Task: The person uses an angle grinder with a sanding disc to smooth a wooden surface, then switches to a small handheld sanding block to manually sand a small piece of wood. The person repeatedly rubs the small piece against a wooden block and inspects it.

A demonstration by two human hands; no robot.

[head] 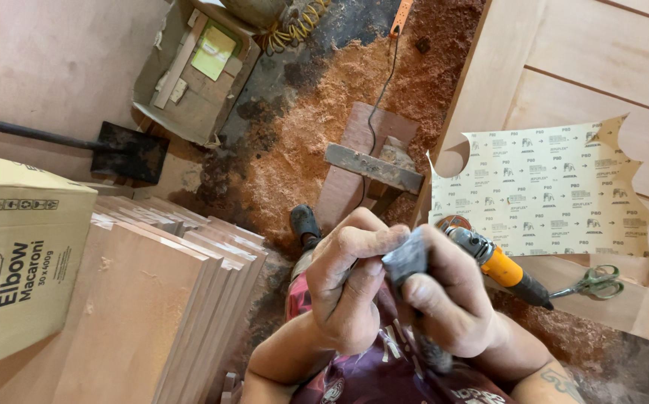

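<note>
Looking down: both hands meet low in the middle of the view, over the person's lap and a patterned dark red shirt (384,374)
Left hand (347,288): fingers curled in, pinching the small grey block (405,258) from its left side
Right hand (444,299): wrapped around the same grey block from the right, thumb on top, so both hands grip it at once
Grey block: sits right between the fingertips, mostly covered by them, can't tell exactly what it is
Power tool (498,263): orange and black body with a metal head, lying just behind the right hand on the wooden surface (586,67)
Sandpaper sheet (541,187): yellowish, round bites cut out of its edges, flat on that surface beyond the tool
Scissors (592,283): green handles, just right of the tool
Left side: stack of wooden boards (160,299) on edge, cardboard box (17,254) leaning beside them
Floor (317,112): loads of sawdust, a wood offcut with a metal bar (373,167) across it, a thin cable running up from it
Farther back: shovel (126,150), open wooden box (193,75), coiled yellow hose (294,22)
Foot (304,224): dark shoe showing just above the left hand
</note>
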